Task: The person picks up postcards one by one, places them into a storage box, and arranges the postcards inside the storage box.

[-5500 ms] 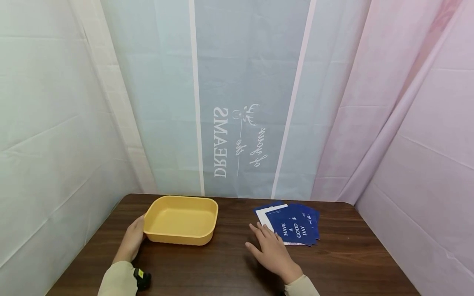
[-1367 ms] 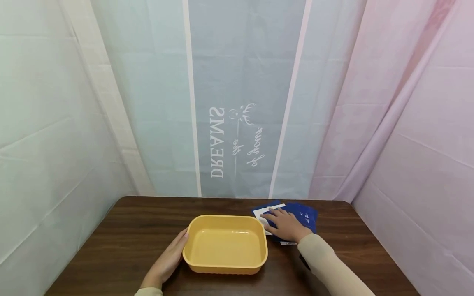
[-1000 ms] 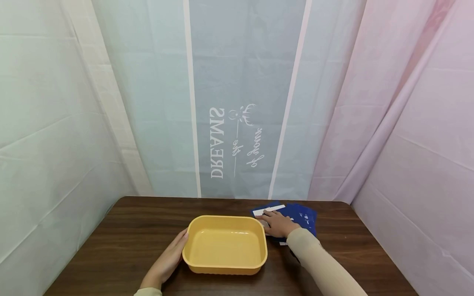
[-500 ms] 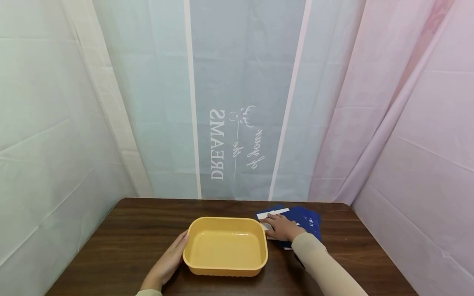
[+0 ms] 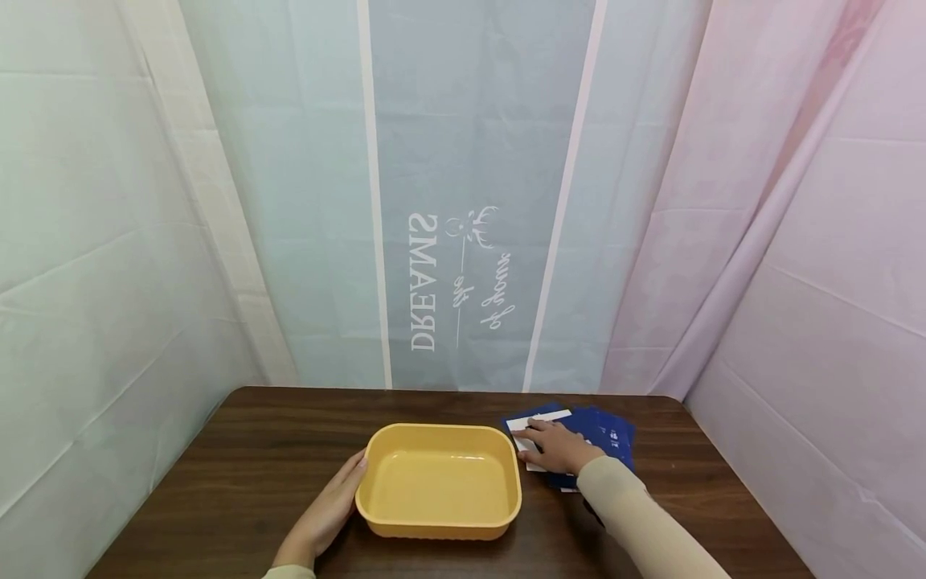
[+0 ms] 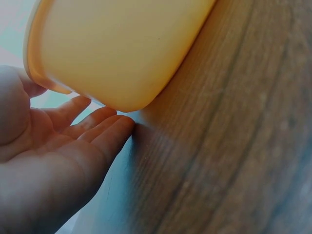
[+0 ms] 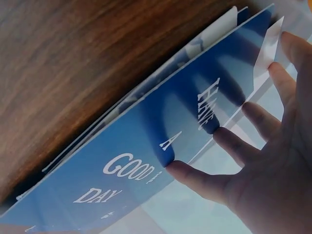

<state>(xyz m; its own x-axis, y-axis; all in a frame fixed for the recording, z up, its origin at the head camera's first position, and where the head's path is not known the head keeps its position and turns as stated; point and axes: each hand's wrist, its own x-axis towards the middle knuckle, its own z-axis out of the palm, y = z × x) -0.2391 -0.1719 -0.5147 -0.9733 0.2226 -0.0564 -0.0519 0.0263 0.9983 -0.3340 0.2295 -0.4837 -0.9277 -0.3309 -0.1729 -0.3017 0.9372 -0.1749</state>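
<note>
In the head view, a yellow rectangular bin [image 5: 437,531] stands near the middle of the table's front half. My left hand [image 5: 325,515] lies along its left side. The left wrist view shows the extended fingers [image 6: 112,139] touching the bin's lower corner, with the thumb by the rim. To the right of the bin lies a fanned pile of dark blue cards [image 5: 615,450], with a white card [image 5: 515,424] at its left edge. My right hand [image 5: 557,449] rests over them. In the right wrist view, spread fingertips touch the card lettered "HAVE A GOOD DAY" [image 7: 131,141].
The dark wooden table [image 5: 268,434] has rounded back corners. A pale blue-grey curtain [image 5: 477,121] with mirrored white lettering hangs behind it. White cloth walls [image 5: 87,241] close in the left and right sides.
Since the oldest frame, the bin has moved right and nearer with my left hand. Over the last second, my right hand and the cards have shifted slightly right, away from the bin.
</note>
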